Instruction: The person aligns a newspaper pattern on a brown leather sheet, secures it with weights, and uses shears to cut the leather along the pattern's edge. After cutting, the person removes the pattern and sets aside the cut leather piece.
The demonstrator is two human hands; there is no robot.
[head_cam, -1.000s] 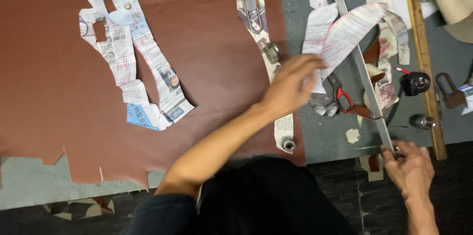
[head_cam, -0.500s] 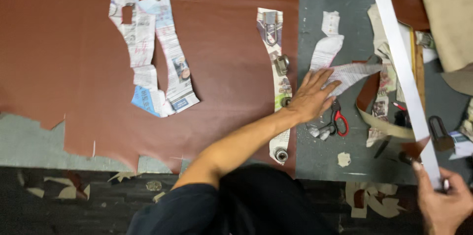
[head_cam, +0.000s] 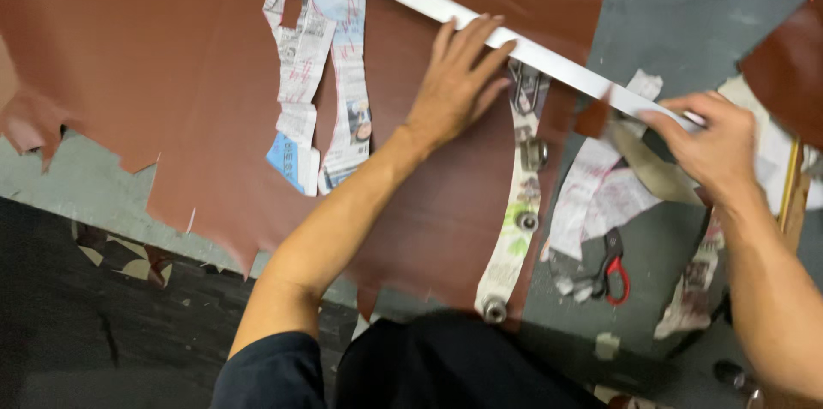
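Note:
A large brown leather hide [head_cam: 171, 100] lies spread over the grey table [head_cam: 686, 23]. A long white metal ruler [head_cam: 446, 8] runs slantwise across it from the top middle down to the right. My left hand [head_cam: 459, 83] rests flat on the ruler and the hide, fingers spread. My right hand [head_cam: 711, 143] grips the ruler's right end. Newspaper pattern pieces [head_cam: 321, 83] lie on the hide to the left of my left hand. A narrow paper strip [head_cam: 519, 229] held down by round metal weights [head_cam: 533, 153] lies under and below the ruler.
Red-handled scissors [head_cam: 610, 267] lie on the table near more paper pieces [head_cam: 600, 195]. A wooden stick [head_cam: 790, 186] sits at the right edge. The hide's ragged front edge [head_cam: 197, 220] overhangs the table; dark floor with scraps is below.
The ruler has swung from the right side of the table to lie slantwise across the hide. My left hand has left the paper by the scissors and now presses on the ruler.

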